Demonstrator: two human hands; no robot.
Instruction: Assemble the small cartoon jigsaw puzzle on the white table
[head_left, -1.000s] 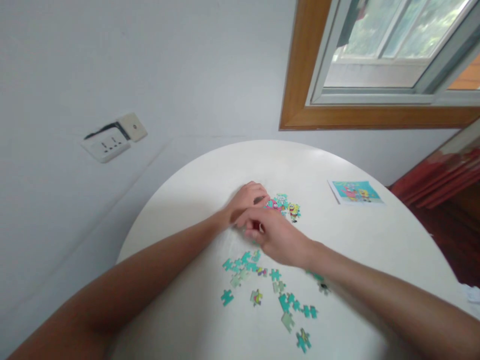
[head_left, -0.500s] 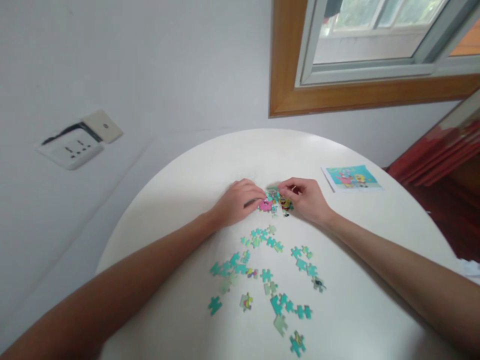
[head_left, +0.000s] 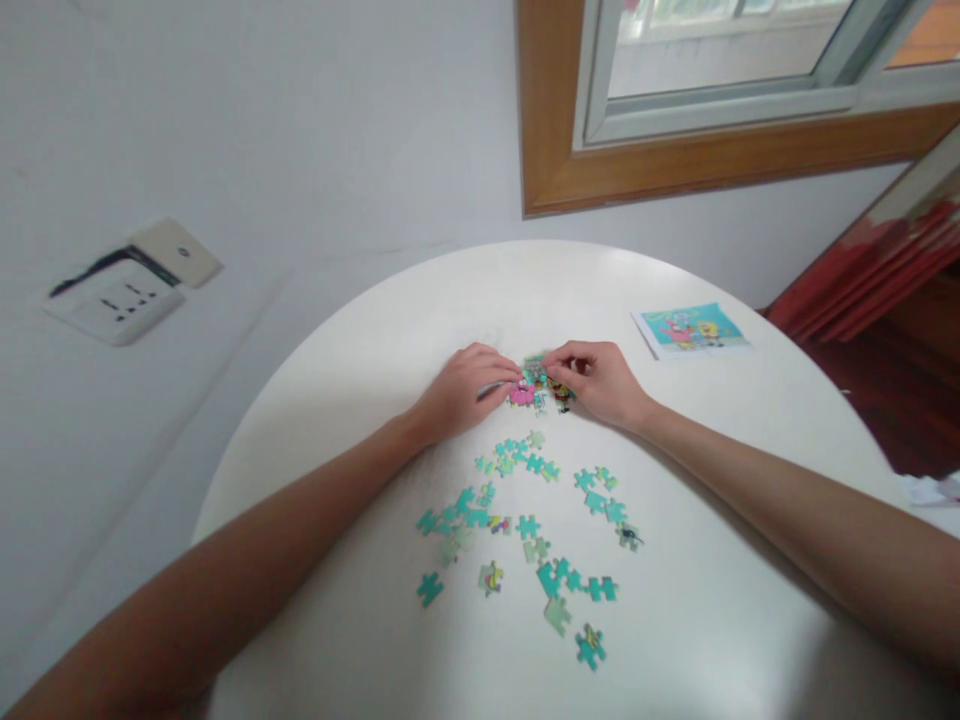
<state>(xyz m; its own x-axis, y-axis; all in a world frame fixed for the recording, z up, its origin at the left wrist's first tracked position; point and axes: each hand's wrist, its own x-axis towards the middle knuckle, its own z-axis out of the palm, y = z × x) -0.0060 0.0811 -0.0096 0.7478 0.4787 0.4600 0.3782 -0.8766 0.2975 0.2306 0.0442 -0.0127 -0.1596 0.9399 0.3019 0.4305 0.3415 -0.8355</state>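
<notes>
A partly joined jigsaw puzzle (head_left: 523,391) with pink, yellow and teal cartoon figures lies flat between my hands. My left hand (head_left: 471,388) rests at its left side, thumb and fingertips closed on the edge. From the right, my right hand (head_left: 598,380) reaches over the puzzle's upper right part, thumb and index finger pinched at a jigsaw piece that the fingers mostly cover. Several loose teal and pale green jigsaw pieces (head_left: 477,517) are scattered nearer to me, a few with bits of figures on them.
The puzzle lies on a round white table (head_left: 360,350). Towards the back right is a picture card (head_left: 694,330) with the same cartoon figures. Behind stand a wall with a socket (head_left: 116,300) and a wood-framed window (head_left: 555,170); a red curtain (head_left: 862,270) hangs at right.
The whole view has shifted a little, so the table sits slightly higher in it. My right hand's fingers have moved slightly over the puzzle's upper edge; my left hand stays at its side.
</notes>
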